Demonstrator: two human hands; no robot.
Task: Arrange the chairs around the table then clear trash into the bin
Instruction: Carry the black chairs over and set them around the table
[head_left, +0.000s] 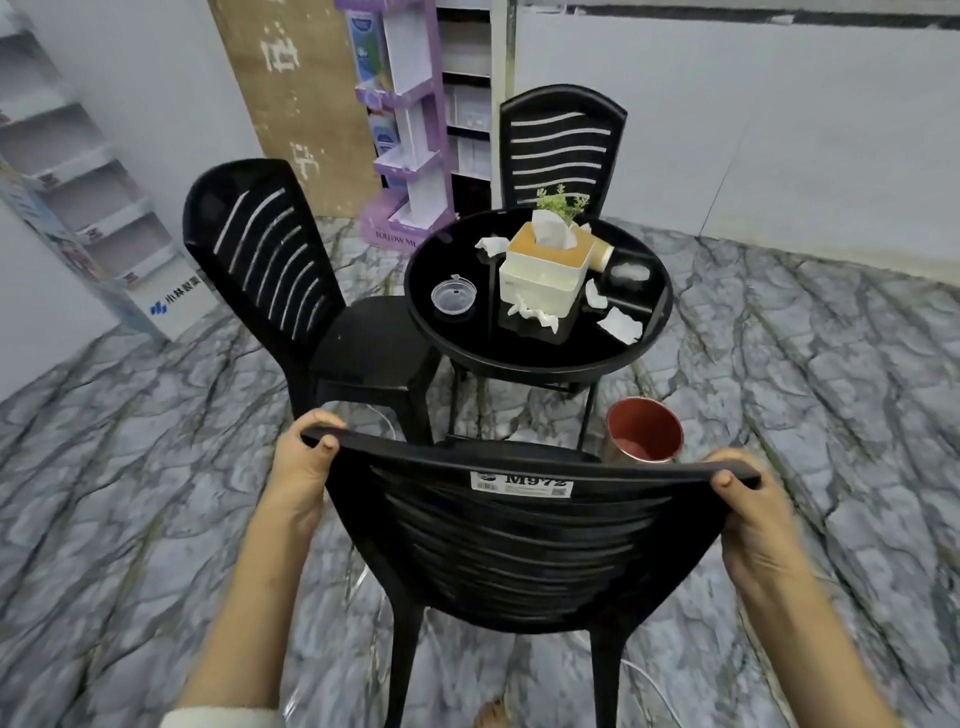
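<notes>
A black plastic chair (519, 551) stands right in front of me, its back toward me. My left hand (306, 467) grips the left end of its top rail and my right hand (748, 509) grips the right end. Beyond it is a round black table (467, 343). On the table lie several crumpled tissues (618, 325), a clear plastic lid (453, 297) and a paper cup (602, 255) on its side. A second black chair (291, 280) stands at the table's left, a third (561, 150) behind it. A red-lined bin (644, 431) sits on the floor under the table's near edge.
A cream tissue box (545, 270) and a small green plant (561, 202) stand mid-table. A purple display rack (405, 130) and a brown board (296, 104) are at the back wall. White shelving (88, 208) leans at left. The floor is grey marble pattern.
</notes>
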